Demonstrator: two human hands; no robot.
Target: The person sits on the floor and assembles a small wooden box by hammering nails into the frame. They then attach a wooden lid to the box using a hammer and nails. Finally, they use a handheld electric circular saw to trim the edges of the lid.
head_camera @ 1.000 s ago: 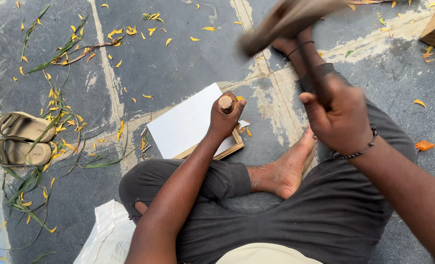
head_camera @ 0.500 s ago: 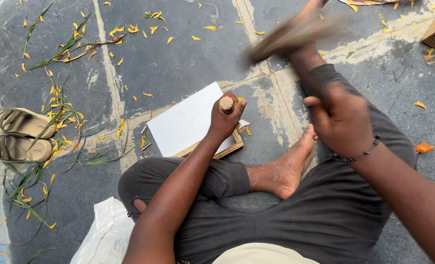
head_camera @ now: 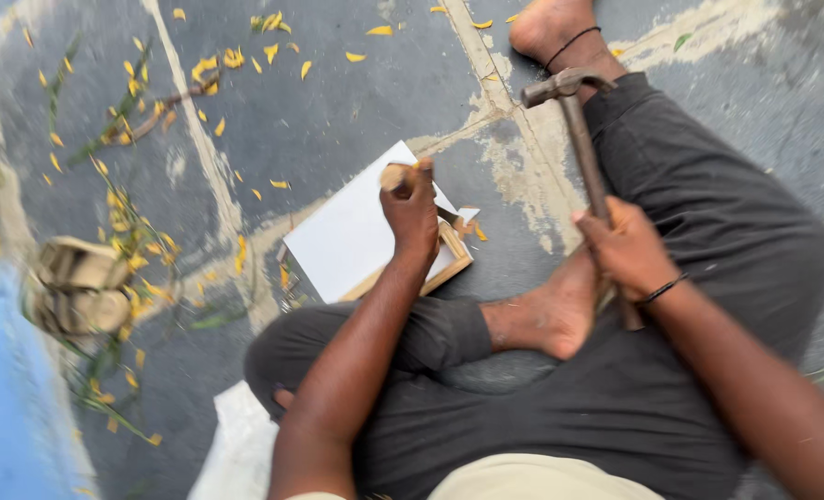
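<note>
You sit cross-legged on a grey paved floor [head_camera: 338,102], two legs in dark trousers [head_camera: 708,213] folded under you, two bare feet in view: one foot [head_camera: 546,315] tucked by your lap, the other foot [head_camera: 551,28] stretched ahead with a thin black anklet on it. One white board [head_camera: 347,231] lies flat on the floor just ahead of your shins, resting on one wooden frame [head_camera: 454,255] whose edge shows along its near side. One pair of tan sandals [head_camera: 79,287] sits well apart at the left, blurred, among scattered yellow petals [head_camera: 208,65] too many to count, and one twig [head_camera: 162,102].

Your left hand [head_camera: 412,208] is closed around one short wooden-handled tool [head_camera: 395,176], held upright with its lower end on the board; the tip is hidden by your fingers. Your right hand [head_camera: 630,250], one dark band at its wrist, is clamped on the handle of one hammer [head_camera: 579,130], whose metal head points away from you, above your right knee and well apart from the tool's wooden top. One small scrap of white paper [head_camera: 468,215] lies beside the frame's corner.
</note>
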